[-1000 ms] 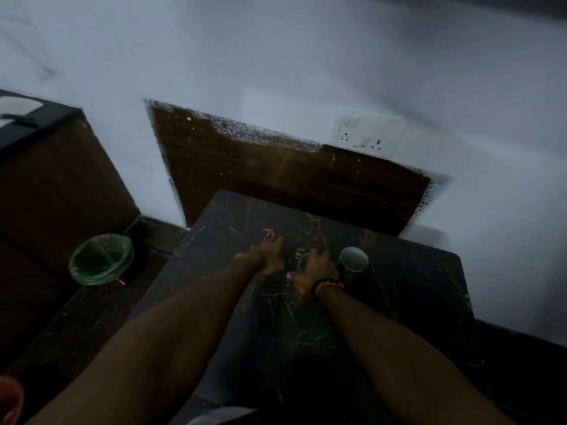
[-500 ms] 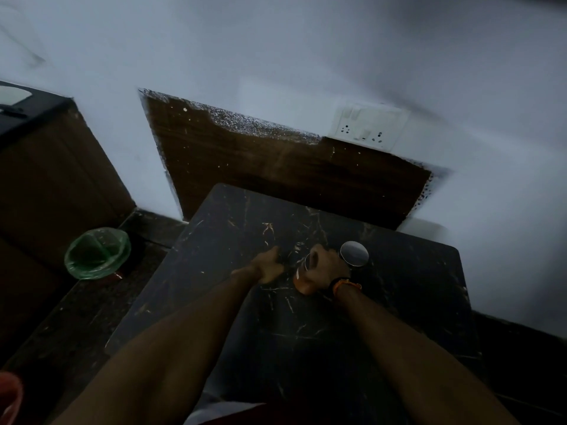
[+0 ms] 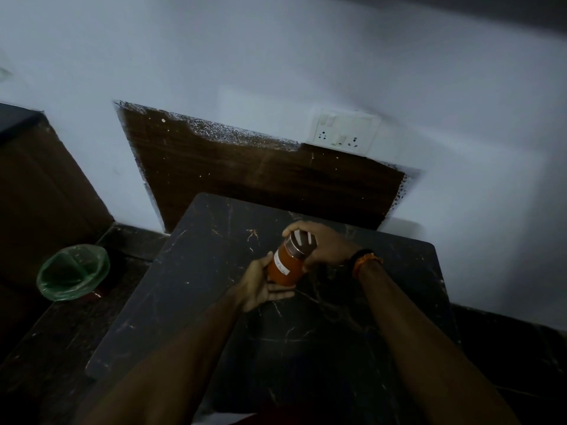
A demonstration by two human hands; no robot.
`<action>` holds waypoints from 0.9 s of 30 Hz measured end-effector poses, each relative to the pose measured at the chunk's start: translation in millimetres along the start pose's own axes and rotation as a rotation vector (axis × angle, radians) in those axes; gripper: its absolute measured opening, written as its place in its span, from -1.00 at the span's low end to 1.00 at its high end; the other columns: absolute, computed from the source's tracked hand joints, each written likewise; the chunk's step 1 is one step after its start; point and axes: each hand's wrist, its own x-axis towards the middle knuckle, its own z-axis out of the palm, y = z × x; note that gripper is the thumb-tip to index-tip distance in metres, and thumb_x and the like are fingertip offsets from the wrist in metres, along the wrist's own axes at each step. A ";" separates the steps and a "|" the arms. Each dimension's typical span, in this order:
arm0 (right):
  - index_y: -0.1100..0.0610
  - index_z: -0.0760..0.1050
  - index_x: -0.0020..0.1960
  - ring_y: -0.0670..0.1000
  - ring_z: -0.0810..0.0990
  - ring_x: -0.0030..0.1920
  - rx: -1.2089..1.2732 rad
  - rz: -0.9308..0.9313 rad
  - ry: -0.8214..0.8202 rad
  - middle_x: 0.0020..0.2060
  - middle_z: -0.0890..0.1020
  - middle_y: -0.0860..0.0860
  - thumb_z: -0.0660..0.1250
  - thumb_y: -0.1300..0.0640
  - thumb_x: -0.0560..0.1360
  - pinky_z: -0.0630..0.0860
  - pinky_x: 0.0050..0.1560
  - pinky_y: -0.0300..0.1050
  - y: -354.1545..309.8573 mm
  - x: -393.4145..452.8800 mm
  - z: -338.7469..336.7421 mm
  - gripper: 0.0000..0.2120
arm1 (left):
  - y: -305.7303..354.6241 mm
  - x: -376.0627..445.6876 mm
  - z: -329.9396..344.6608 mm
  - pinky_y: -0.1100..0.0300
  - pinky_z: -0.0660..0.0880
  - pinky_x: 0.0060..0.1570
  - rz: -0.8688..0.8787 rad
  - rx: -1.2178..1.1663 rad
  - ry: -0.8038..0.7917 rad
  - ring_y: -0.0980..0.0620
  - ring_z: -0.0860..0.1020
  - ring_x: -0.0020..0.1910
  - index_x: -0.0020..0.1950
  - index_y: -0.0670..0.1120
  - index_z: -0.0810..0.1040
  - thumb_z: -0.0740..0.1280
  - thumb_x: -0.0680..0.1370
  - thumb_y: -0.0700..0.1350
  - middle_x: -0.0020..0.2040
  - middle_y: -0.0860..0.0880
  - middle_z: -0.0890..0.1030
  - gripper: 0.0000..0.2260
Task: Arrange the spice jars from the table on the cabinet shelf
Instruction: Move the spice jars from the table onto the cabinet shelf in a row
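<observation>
presently the step in hand reads as the pick-up of one spice jar [image 3: 287,262] from the table [image 3: 190,289]; placing on the cabinet shelf is not yet begun, and no shelf is clearly in view. jar is off the surface, tilted, held above the middle of the table toward its far edge, lid end pointing away from the person

right hand [image 3: 325,243]: fingers curled over the metal lid, three fingertips lying across its top, thumb under the rim; firm hold on the lid end. left hand [image 3: 260,283]: palm up, fingers only slightly bent, cradling the orange base of the jar from below, a support rather than a pinch

judgement: next move calls for carrying the jar upright away from the table to the cabinet; weight hanging from the lid alone could loosen it, so the under-support looks worth having

also noted: green-lined bin [image 3: 73,271] on the floor off the table's left edge; wall socket [image 3: 345,134] beyond the far edge; light is dim, label unreadable
</observation>
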 end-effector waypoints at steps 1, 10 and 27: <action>-0.03 0.41 0.34 0.11 0.41 0.40 0.016 -0.018 0.007 0.37 0.41 0.02 0.44 0.47 0.31 0.52 0.31 0.16 -3.6 -1.0 -4.2 -0.29 | 1.1 -1.4 3.2 -0.19 0.58 0.14 -0.005 -0.089 -0.033 -0.30 0.58 0.24 0.43 -0.09 0.39 0.19 0.62 0.21 0.32 -0.31 0.53 -0.50; -0.04 0.39 0.47 0.10 0.40 0.43 0.199 -0.125 0.089 0.43 0.42 -0.01 0.42 0.45 0.34 0.51 0.32 0.20 -17.1 -10.3 -37.8 -0.21 | 8.1 -12.3 26.1 -0.37 0.49 0.18 0.107 -0.581 -0.207 -0.48 0.51 0.26 0.46 -0.13 0.36 0.50 0.45 -0.09 0.39 -0.41 0.41 -0.38; -0.09 0.52 0.36 0.09 0.51 0.36 0.459 -0.257 0.532 0.36 0.53 0.02 0.37 -0.05 0.53 0.50 0.34 0.24 -39.0 -19.6 -45.1 -0.59 | 31.5 -43.3 93.3 -0.46 0.34 0.30 0.344 -0.597 -0.330 -0.50 0.45 0.32 0.47 -0.16 0.37 0.56 0.36 -0.25 0.43 -0.41 0.37 -0.28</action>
